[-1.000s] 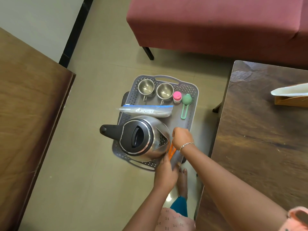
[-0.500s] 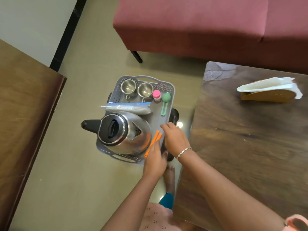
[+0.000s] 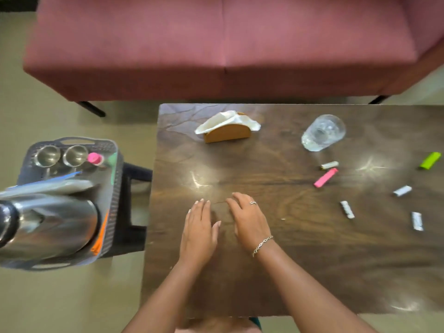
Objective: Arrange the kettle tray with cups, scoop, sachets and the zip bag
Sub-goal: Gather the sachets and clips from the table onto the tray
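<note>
Both hands lie flat and empty on the wooden table [image 3: 300,255], palms down, fingers loosely spread: the left hand [image 3: 199,230] just beside the right hand [image 3: 249,221], not touching. To the right lie white sachets [image 3: 347,209], a pink sachet [image 3: 325,177] and a green one [image 3: 430,160]; farther off stand a clear glass [image 3: 323,132] and a napkin holder [image 3: 227,131]. At the left, apart from the table, the grey tray [image 3: 115,188] holds the steel kettle [image 3: 48,227], the zip bag [image 3: 45,186], two steel cups [image 3: 61,155], a pink-capped bottle [image 3: 94,158], the green scoop [image 3: 112,164] and orange sachets [image 3: 101,236] along its right wall.
</note>
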